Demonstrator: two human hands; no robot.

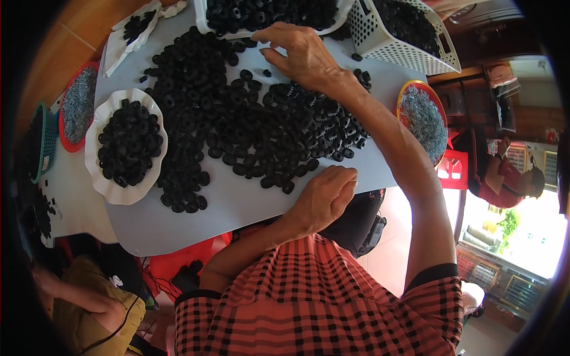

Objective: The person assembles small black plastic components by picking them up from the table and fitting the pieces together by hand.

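Observation:
Small black ring-shaped parts (249, 133) lie in a wide heap across the grey table (237, 222). My right hand (300, 56) reaches over the far side of the heap, in front of a white tray (205, 26) filled with more black parts. Its thumb and forefinger are apart, and black parts lie by the forefinger's tip. A single dark piece (267, 73) sits just below the thumb. Close to the table's near edge, my left hand (326, 199) is closed in a fist; whatever it holds, if anything, is hidden.
A white scalloped dish (98, 184) of black parts stands at left, a perforated white basket (409, 56) at far right. Round red-rimmed trays of greyish small pieces flank the table, one at left (79, 107), one at right (423, 121). Another person's arm (77, 296) shows at lower left.

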